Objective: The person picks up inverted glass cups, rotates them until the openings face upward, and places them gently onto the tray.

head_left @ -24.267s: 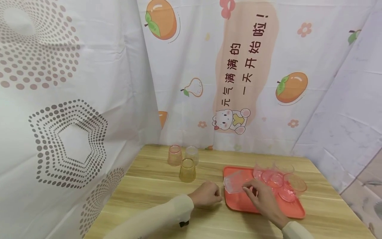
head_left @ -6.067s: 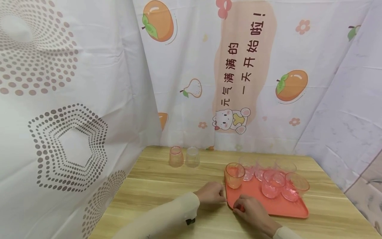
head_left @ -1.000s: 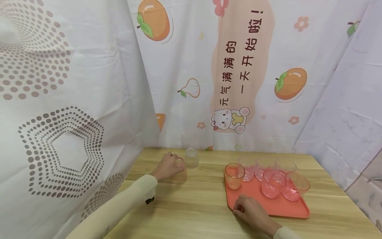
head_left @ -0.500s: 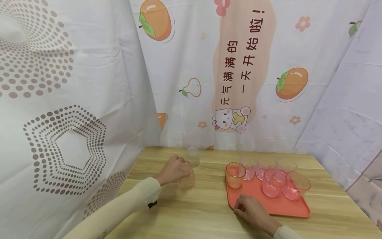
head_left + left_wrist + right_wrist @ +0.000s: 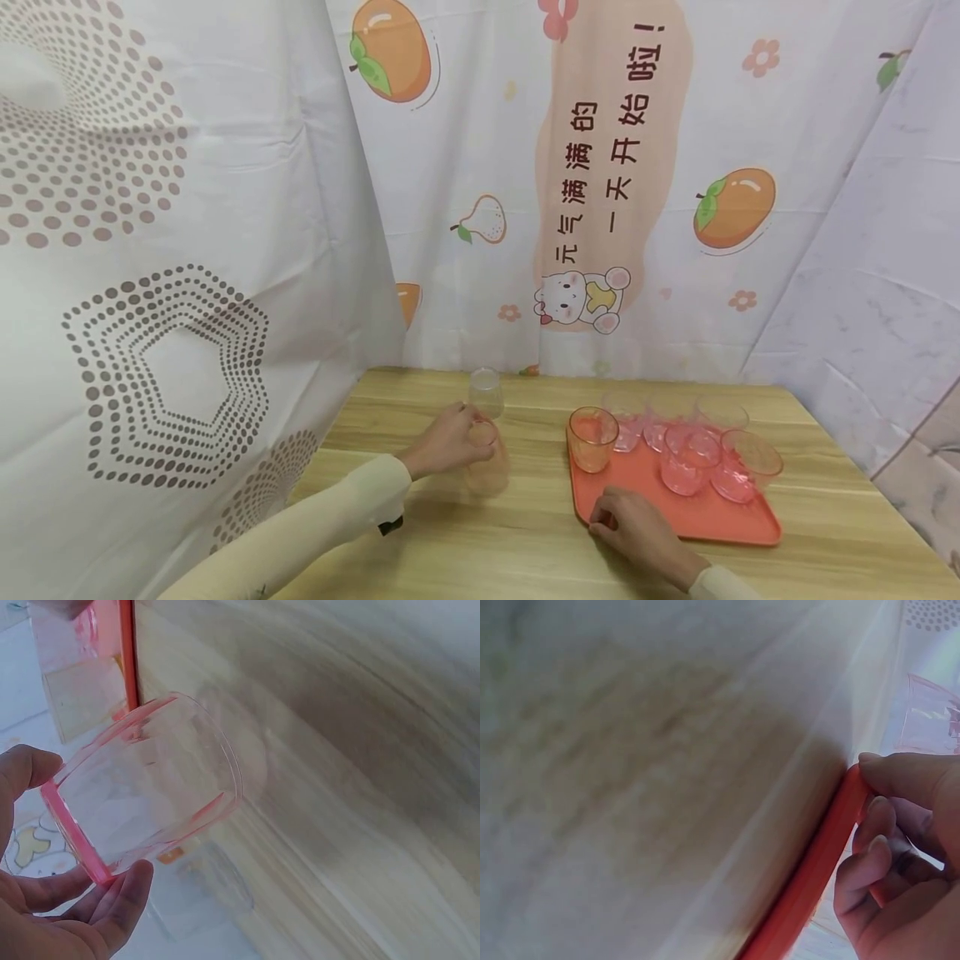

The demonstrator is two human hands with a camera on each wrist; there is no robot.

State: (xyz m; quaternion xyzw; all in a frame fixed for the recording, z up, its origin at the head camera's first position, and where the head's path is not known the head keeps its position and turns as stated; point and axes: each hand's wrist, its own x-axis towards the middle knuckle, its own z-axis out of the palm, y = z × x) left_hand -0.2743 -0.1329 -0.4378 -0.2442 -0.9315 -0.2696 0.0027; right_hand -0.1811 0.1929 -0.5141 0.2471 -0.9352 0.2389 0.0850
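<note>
My left hand [image 5: 447,439] grips a clear pink tumbler [image 5: 487,471] by its base, thumb on one side and fingers on the other. In the left wrist view the tumbler [image 5: 150,780] has its thick pink base in the fingers and its wide mouth facing the tabletop. At the near left corner of the red tray [image 5: 637,504], my right hand [image 5: 637,533] pinches the rim. The right wrist view shows thumb and curled fingers at that tray rim [image 5: 810,877]. A yellow-orange tumbler [image 5: 592,442] stands mouth up at the tray's left end.
A clear tumbler [image 5: 486,393] stands upside down behind my left hand. Several pink and clear tumblers stand on the tray's back and right side, including a pink tumbler [image 5: 686,467]. Curtains [image 5: 465,317] hang behind and left of the wooden table [image 5: 420,550].
My left hand has carried the pink tumbler from the back left, rightward and nearer, toward the tray. Earlier the yellow tumbler went from the table onto the tray. The right hand stays at the tray corner.
</note>
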